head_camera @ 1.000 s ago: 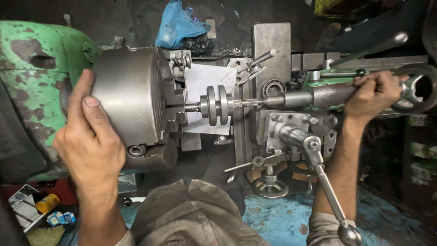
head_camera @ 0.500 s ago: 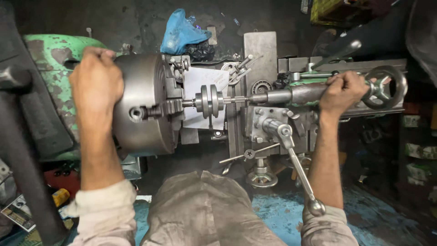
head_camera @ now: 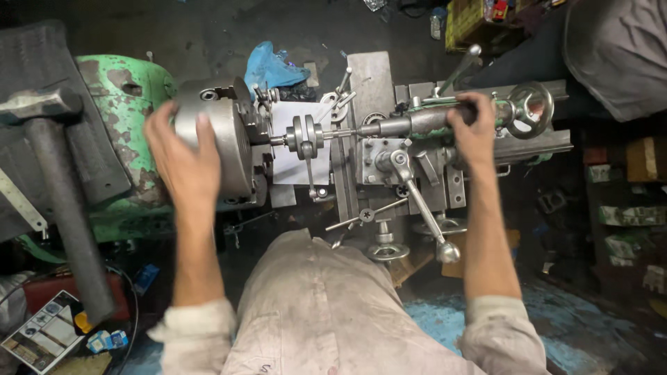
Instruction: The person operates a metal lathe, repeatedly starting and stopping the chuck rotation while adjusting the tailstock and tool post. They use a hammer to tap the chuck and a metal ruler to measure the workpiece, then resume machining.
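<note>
Two hands on one lathe: left hand (head_camera: 182,163) spread flat over big steel chuck (head_camera: 219,142) at left, fingers wide; right hand (head_camera: 472,132) wrapped around tailstock barrel (head_camera: 417,123), lying left-right, pointing at small grooved workpiece (head_camera: 306,135) between.

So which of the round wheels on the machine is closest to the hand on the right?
The spoked handwheel at the machine's far right end, just past the right hand. The other two handwheels sit low at the front, near the person's lap.

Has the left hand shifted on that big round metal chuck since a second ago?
Yes. The left hand slid from the chuck's lower near edge up over its face, toward the green housing.
</note>
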### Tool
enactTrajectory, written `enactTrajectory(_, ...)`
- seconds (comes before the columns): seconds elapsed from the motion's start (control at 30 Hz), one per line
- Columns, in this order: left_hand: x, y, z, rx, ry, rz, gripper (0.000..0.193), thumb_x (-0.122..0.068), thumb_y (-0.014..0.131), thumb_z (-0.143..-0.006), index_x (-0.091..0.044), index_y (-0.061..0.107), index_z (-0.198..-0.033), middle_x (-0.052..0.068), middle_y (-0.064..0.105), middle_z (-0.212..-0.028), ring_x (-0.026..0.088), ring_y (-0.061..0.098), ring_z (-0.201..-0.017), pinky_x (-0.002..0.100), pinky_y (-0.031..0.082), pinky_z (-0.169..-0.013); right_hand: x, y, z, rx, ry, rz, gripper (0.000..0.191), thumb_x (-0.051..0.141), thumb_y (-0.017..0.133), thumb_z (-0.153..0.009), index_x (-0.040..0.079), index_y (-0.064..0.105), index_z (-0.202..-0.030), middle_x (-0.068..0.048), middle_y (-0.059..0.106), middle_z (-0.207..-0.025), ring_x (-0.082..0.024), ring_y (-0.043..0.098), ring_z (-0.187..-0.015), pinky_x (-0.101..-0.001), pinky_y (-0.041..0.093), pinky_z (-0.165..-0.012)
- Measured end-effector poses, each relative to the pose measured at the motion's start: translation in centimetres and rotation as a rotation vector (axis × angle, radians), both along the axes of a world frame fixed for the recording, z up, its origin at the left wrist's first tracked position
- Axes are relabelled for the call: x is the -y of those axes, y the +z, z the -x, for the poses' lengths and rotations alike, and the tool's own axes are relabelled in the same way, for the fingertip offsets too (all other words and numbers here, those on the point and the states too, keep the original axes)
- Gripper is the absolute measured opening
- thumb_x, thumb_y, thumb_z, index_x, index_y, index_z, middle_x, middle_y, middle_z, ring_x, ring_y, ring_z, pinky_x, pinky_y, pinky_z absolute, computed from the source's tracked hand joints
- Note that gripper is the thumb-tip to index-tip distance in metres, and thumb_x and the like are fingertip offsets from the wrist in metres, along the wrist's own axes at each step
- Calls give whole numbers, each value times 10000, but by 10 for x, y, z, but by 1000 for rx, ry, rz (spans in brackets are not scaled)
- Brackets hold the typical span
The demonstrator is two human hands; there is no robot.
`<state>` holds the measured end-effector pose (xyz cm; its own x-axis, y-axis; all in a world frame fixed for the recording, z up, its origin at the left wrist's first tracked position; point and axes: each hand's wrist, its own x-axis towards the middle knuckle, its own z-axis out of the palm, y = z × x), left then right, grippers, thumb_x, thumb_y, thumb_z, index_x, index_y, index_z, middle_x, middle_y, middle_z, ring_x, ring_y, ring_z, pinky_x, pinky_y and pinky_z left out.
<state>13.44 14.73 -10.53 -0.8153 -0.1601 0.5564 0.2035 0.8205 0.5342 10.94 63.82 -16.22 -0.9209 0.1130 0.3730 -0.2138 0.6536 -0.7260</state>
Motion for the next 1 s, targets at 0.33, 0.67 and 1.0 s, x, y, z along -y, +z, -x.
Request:
enactTrajectory(0.33, 4, -29, -45, 257, 262, -205, 395, -276, 391, -1145, 37, 627, -1097, 309, 662, -920, 500, 642, -902, 566, 480, -799, 127, 175, -152, -46, 532, 625, 144, 92, 590, -972, 16, 684, -1049, -107, 745, -967, -215, 757, -939, -393, 620, -927)
enactTrajectory(0.67, 36, -10, -16, 376, 87, -137, 547, -398, 310, -1156, -18, 701, -1111, 302, 696, -994, 557, 609, -932, 635, 458, -815, 397, 99, -139, 589, 981, 746, 482, 199, 601, -1063, -9, 461, -1475, -133, 657, -1305, -188, 632, -1159, -328, 534, -1023)
enactTrajectory(1.0, -3, -61, -140, 15, 120, -286, 501, -263, 597, -1078, 27, 451, -1461, 236, 526, -1415, 366, 502, -1331, 466, 389, -1124, 538, 18, -116, 1120, 811, 961, 805, 513, 699, -885, -19, 409, -1415, -147, 634, -1189, -244, 601, -1136, -412, 476, -1038)
